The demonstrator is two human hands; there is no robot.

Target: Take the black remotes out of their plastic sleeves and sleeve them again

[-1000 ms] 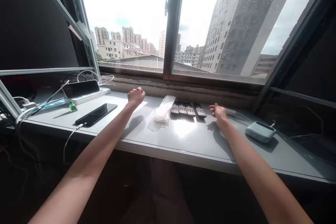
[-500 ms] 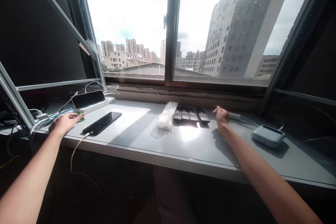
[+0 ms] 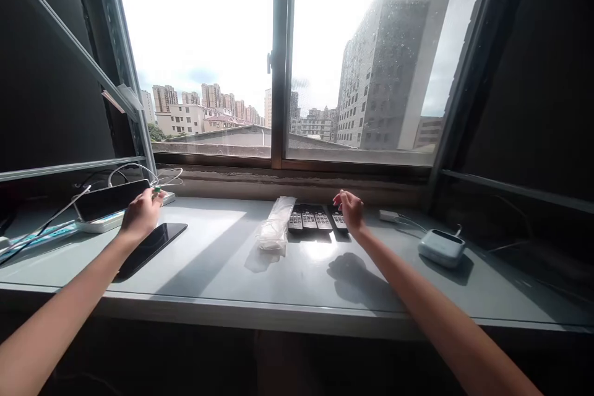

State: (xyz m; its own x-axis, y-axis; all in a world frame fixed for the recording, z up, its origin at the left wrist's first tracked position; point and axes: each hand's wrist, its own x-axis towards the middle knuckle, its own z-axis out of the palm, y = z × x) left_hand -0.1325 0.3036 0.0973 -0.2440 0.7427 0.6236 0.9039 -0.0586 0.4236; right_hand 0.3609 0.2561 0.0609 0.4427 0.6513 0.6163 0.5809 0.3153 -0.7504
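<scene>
so there's a big sliding window (image 3: pixel 195 31) across the upper middle of the frame, split by a dark upright bar (image 3: pixel 280 86), super bright sky, sun glaring at the top. pale apartment blocks (image 3: pixel 211 96) sit left of the bar, a tall grey building (image 3: pixel 394 62) right. metal shelf post (image 3: pixel 123 37) upper left, dark panels (image 3: pixel 529 99) both sides, and a glossy pale desk (image 3: pixel 297 288) catching the light lower down.

Small bottle (image 3: pixel 156 189): green, in left hand (image 3: pixel 143 209). Flat phone (image 3: pixel 158 246): black, below left hand. Remotes (image 3: pixel 309 221): black, grey-gridded keypads, left of right hand (image 3: pixel 350 207). Box (image 3: pixel 442 249): pale blue, right of right hand.
</scene>
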